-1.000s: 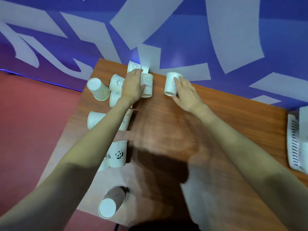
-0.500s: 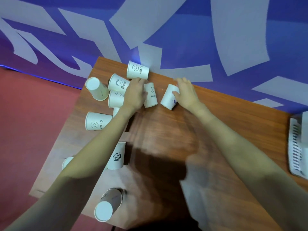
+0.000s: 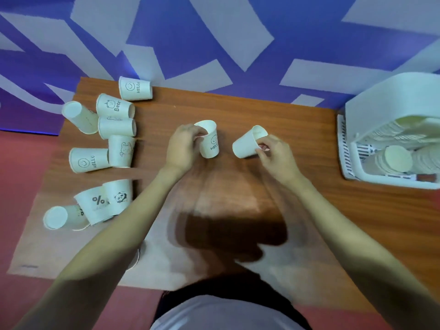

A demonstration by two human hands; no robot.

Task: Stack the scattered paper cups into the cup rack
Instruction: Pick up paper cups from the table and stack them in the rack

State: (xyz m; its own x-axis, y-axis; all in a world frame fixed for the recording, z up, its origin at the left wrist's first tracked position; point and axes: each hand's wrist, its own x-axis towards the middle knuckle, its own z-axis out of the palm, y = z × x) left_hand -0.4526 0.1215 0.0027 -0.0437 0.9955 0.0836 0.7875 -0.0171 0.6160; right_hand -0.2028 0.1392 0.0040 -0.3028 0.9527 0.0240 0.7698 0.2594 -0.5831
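Observation:
My left hand (image 3: 182, 148) grips a white paper cup printed HELLO (image 3: 210, 141) above the middle of the wooden table (image 3: 238, 110). A plain white paper cup (image 3: 247, 142) is pinched at its rim by my right hand (image 3: 276, 154), the cup tilted with its base toward the left. The two cups are apart, a short gap between them. Several more paper cups (image 3: 114, 128) lie scattered on the table's left side. The white cup rack (image 3: 385, 129) stands at the right edge with stacked cups (image 3: 395, 160) lying inside it.
The table's far edge meets a blue and white patterned wall (image 3: 214, 39). Red floor (image 3: 21, 182) shows left of the table. One cup (image 3: 56, 216) lies at the near left corner, close to the edge.
Both hands have lifted their cups from the far cluster and drawn them back toward the middle of the table. The view has swung right, bringing the cup rack into sight.

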